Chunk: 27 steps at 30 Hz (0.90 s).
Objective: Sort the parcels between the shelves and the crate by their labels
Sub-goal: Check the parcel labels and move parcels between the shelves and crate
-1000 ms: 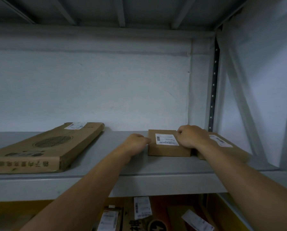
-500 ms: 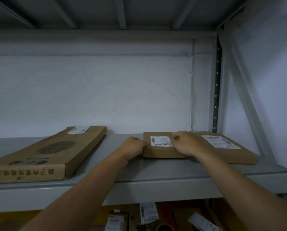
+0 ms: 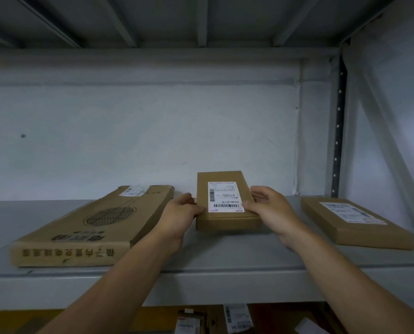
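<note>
On grey metal shelf point(image 3: 225, 259): small brown cardboard parcel point(image 3: 227, 213) with white label.
Gripped by left hand point(image 3: 179, 216) and right hand point(image 3: 269, 213), fingers clamped on sides.

A small brown cardboard parcel point(image 3: 225, 201) with a white barcode label sits on the grey metal shelf point(image 3: 225, 261), gripped by the left hand point(image 3: 179, 216) and right hand point(image 3: 268, 209) at its sides, between a large flat carton point(image 3: 92, 225) and another labelled flat parcel point(image 3: 353, 220).
</note>
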Available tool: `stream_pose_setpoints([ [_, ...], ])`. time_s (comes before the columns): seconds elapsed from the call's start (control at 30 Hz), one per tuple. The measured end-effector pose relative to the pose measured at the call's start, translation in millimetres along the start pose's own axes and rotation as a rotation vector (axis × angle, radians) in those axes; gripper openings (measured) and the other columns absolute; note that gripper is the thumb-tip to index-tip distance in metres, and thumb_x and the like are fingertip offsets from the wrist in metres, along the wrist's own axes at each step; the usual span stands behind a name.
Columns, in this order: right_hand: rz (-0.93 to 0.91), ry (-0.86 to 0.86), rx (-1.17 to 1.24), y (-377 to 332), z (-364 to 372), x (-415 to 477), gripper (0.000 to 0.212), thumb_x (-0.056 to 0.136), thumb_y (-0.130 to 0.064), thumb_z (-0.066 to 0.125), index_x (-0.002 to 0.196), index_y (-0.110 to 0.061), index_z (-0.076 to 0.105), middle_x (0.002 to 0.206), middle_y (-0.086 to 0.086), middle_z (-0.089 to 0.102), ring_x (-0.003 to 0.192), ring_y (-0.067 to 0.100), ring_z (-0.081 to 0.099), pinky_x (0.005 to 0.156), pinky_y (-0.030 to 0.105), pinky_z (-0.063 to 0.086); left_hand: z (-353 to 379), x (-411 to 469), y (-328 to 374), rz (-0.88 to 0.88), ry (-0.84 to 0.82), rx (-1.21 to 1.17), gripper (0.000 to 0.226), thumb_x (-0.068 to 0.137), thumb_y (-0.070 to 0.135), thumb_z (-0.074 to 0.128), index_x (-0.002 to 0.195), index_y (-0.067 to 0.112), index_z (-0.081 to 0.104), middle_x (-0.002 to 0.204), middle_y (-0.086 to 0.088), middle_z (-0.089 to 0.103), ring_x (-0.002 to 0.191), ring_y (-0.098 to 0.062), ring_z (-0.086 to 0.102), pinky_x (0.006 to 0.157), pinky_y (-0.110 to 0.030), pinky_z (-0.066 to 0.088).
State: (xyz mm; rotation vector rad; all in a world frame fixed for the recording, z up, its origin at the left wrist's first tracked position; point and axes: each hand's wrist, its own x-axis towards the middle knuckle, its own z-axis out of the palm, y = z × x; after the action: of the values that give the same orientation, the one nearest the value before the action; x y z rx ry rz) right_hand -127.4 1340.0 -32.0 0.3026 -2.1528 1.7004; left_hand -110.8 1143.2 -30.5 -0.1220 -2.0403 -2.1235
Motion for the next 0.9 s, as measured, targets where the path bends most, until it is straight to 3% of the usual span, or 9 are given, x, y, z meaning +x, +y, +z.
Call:
stream_pose_setpoints([
  [0.07, -0.018, -0.012, 0.086, 1, 4, -3, 0.032, 0.085, -0.002, 0.07, 0.106, -0.023, 0.059, 0.103, -0.01, 0.067, 0.092, -0.002, 0.064, 0.08, 0.012, 0.047, -6, 0, -1, -0.026, 0.01, -0.024, 0.058, 0.088, -0.004, 0.06, 0.142, 0.003, 0.041, 0.13, -0.004, 0.058, 0.122, -0.023, 0.055, 0.114, -0.04, 0.034],
  [0.13, -0.026, -0.036, 0.127, 2, 6, -7, 0.037, 0.083, 0.0, 0.071, 0.112, -0.022, 0.061, 0.101, -0.012, 0.069, 0.085, -0.009, 0.065, 0.072, 0.007, 0.05, -14, 0, -6, -0.022, -0.018, -0.01, 0.055, 0.086, -0.003, 0.058, 0.139, 0.011, 0.05, 0.127, 0.0, 0.064, 0.122, -0.022, 0.056, 0.116, -0.043, 0.03],
  [0.2, -0.024, -0.038, 0.142, 3, 5, -10, 0.045, 0.081, -0.001, 0.074, 0.119, -0.021, 0.059, 0.103, -0.014, 0.068, 0.091, -0.007, 0.064, 0.072, 0.01, 0.051, -16, -1, -9, 0.003, -0.087, -0.022, 0.049, 0.086, -0.008, 0.05, 0.127, 0.016, 0.061, 0.113, 0.002, 0.072, 0.113, -0.017, 0.063, 0.108, -0.037, 0.039],
  [0.3, -0.022, -0.004, 0.155, 3, 2, -13, 0.049, 0.08, -0.003, 0.075, 0.122, -0.019, 0.055, 0.112, -0.009, 0.065, 0.101, -0.001, 0.06, 0.072, 0.014, 0.05, -18, -4, -10, 0.02, -0.094, -0.097, 0.057, 0.086, -0.012, 0.049, 0.127, 0.026, 0.059, 0.113, 0.007, 0.072, 0.104, -0.012, 0.067, 0.083, -0.026, 0.05],
  [0.43, -0.017, 0.018, 0.186, 1, 0, -14, 0.043, 0.085, -0.002, 0.069, 0.122, -0.017, 0.053, 0.117, -0.002, 0.066, 0.104, 0.006, 0.063, 0.069, 0.015, 0.051, -19, -10, -8, 0.056, -0.117, -0.127, 0.058, 0.088, -0.009, 0.053, 0.121, 0.04, 0.058, 0.111, 0.01, 0.072, 0.098, -0.011, 0.07, 0.073, -0.025, 0.054],
  [0.77, -0.132, 0.016, 0.192, -4, 2, -20, 0.035, 0.085, 0.001, 0.067, 0.109, -0.021, 0.054, 0.11, -0.003, 0.068, 0.103, 0.01, 0.066, 0.073, 0.019, 0.054, -20, -15, -4, 0.099, -0.053, -0.234, 0.059, 0.076, -0.019, 0.051, 0.116, 0.024, 0.054, 0.112, -0.006, 0.068, 0.093, -0.02, 0.068, 0.058, -0.028, 0.05],
  [0.9, -0.174, 0.001, 0.172, -7, 2, -23, 0.036, 0.084, -0.001, 0.069, 0.111, -0.02, 0.053, 0.112, -0.001, 0.068, 0.106, 0.013, 0.065, 0.086, 0.028, 0.054, -21, -16, -3, 0.133, -0.072, -0.231, 0.057, 0.074, -0.021, 0.047, 0.116, 0.017, 0.053, 0.11, -0.009, 0.068, 0.083, -0.016, 0.07, 0.052, -0.022, 0.051],
])
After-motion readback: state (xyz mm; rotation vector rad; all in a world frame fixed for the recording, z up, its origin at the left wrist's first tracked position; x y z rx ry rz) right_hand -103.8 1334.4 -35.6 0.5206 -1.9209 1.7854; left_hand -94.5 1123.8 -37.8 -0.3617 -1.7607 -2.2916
